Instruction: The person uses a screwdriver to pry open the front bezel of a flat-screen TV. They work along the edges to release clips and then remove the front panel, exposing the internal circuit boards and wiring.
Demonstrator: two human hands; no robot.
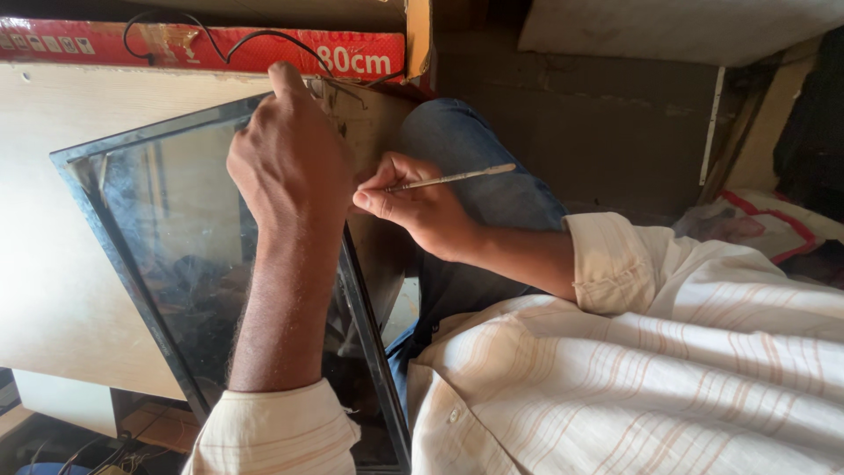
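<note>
While the view looks down over a striped shirt, the scene is set out thus:

Left hand: the left hand is laid over the far edge of a glass panel, fingers curled round that edge and closed on it, thumb pointing up toward a red carton.

Right hand: the right hand is closed in a pen-like pinch on a thin metal tool, whose tip is hidden between the fingers near the panel's right edge; the handle points away to the right.

Hands together: the two hands are held just beside each other, the right knuckles touching or nearly touching the left; which cannot be told.

Glass panel: a dark-framed pane is held tilted across the lap, in front of a pale wooden board, with its lower corner hidden by the left sleeve.

Behind the panel: a brown cardboard piece is seen between the pane and a knee in blue jeans.

Surroundings: a black wire is looped over the red carton.
</note>
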